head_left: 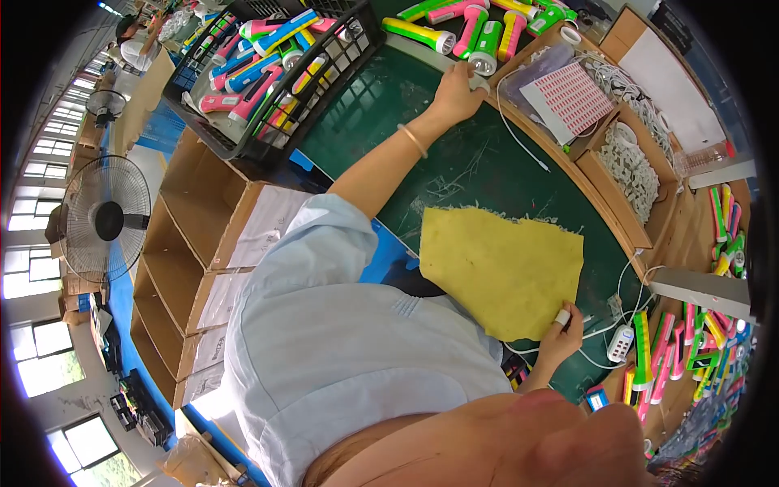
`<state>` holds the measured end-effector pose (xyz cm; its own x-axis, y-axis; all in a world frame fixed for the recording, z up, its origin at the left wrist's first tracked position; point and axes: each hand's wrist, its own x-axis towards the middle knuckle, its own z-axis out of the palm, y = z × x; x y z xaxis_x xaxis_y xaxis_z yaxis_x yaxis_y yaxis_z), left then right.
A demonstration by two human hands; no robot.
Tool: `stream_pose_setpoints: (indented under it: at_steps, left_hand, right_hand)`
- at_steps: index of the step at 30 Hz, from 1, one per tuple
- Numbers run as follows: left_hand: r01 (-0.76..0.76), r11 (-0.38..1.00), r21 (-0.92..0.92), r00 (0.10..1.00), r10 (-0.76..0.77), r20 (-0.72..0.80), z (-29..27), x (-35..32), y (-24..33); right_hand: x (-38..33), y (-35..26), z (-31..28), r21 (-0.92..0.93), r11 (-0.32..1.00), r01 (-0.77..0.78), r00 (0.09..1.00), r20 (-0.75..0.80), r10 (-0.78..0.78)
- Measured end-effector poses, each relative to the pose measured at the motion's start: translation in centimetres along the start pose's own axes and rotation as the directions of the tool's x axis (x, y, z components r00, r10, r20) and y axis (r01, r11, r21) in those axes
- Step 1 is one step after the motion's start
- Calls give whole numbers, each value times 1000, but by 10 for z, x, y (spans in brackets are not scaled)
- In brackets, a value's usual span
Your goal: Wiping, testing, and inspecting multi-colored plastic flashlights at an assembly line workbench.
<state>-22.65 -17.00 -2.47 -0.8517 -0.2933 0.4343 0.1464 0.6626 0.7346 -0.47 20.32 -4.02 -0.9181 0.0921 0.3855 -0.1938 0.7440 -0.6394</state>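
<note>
My left hand (458, 96) reaches to the far edge of the green work surface, its fingers closed around a small whitish bit that is too hidden to name. Just beyond it lie a green flashlight (486, 47) and a pink-and-green flashlight (470, 31). My right hand (561, 338) grips the near right edge of a yellow cloth (501, 272) between thumb and fingers. One of its fingers wears a white wrap. The cloth is spread flat, with a frayed far edge, and partly overhangs the table's near side.
A black crate (243, 150) full of colourful flashlights stands at the far left, above cardboard compartments (195, 219). On the right are a wooden tray (596, 199) with white small parts and cables, a white power strip (621, 344), and more flashlights (643, 351). A fan (109, 220) stands left.
</note>
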Motion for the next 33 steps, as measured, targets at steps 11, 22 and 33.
stream_pose_setpoints:
  at_steps: [11,22,33]
  left_hand:
    - [233,967,-104,914,-254,-315,40,69,-34]
    - [426,128,-896,904,-20,427,-58,-3,66]
    - [696,14,-718,681,301,667,44,-175,168]
  right_hand:
    - [3,-1,2,14,996,-92,996,-22,92]
    - [1,19,-7,322,861,-393,914,242,326]
    - [-3,-90,-32,742,642,-195,974,69,215]
